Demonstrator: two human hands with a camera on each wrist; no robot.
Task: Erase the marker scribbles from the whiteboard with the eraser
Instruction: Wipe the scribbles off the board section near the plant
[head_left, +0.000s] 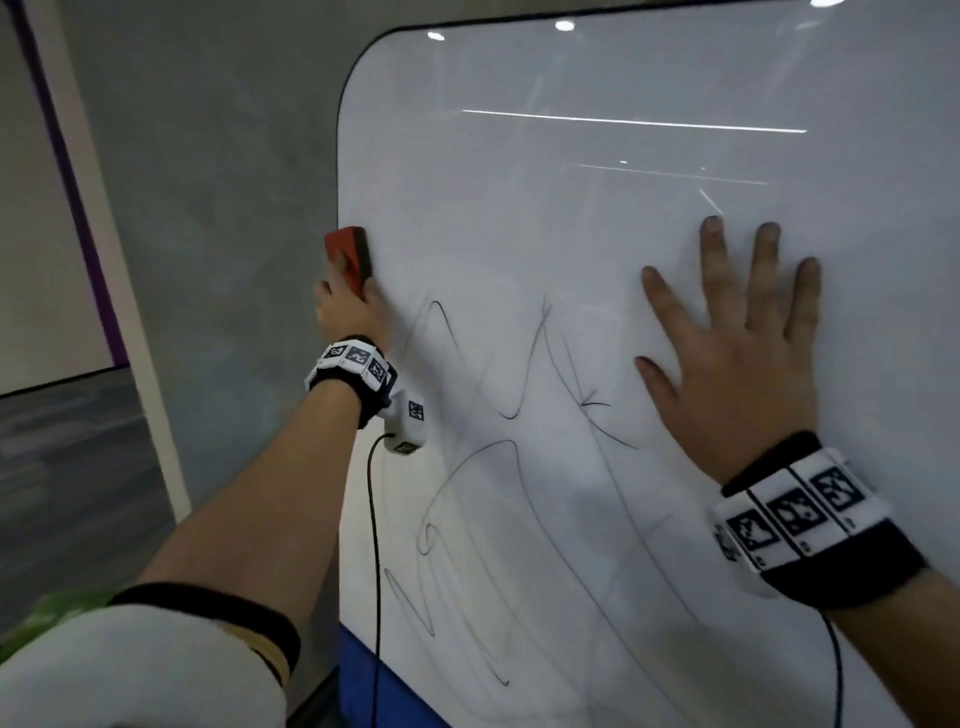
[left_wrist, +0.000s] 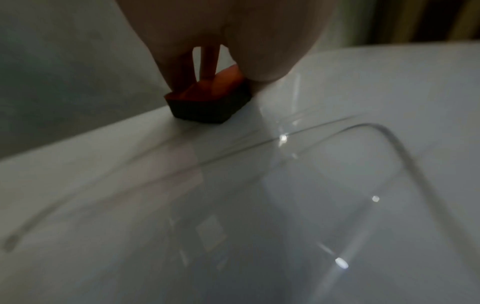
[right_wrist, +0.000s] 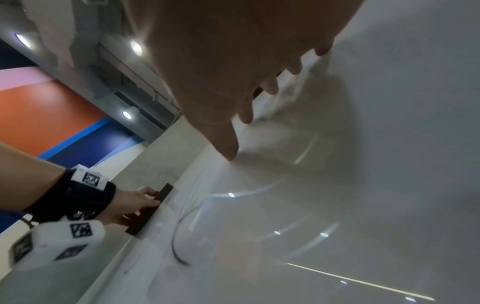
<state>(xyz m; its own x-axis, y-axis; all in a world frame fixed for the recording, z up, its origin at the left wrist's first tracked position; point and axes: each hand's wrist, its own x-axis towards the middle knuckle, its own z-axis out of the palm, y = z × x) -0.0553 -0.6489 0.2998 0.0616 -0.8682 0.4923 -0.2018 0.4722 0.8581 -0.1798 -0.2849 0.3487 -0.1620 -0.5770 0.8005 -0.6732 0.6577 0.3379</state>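
A white whiteboard with a thin black rim fills the head view. Black marker scribbles loop across its lower half. My left hand grips a red eraser with a dark felt pad and presses it against the board's left edge, just above the scribbles. In the left wrist view the eraser sits flat on the board under my fingers. The right wrist view shows the eraser from the side, held by the left hand. My right hand lies flat on the board with fingers spread, right of the scribbles.
A grey wall stands left of the board, with a purple-edged panel further left. A blue surface shows below the board's lower left corner. Cables hang from both wrist bands. The board's upper half carries only light reflections.
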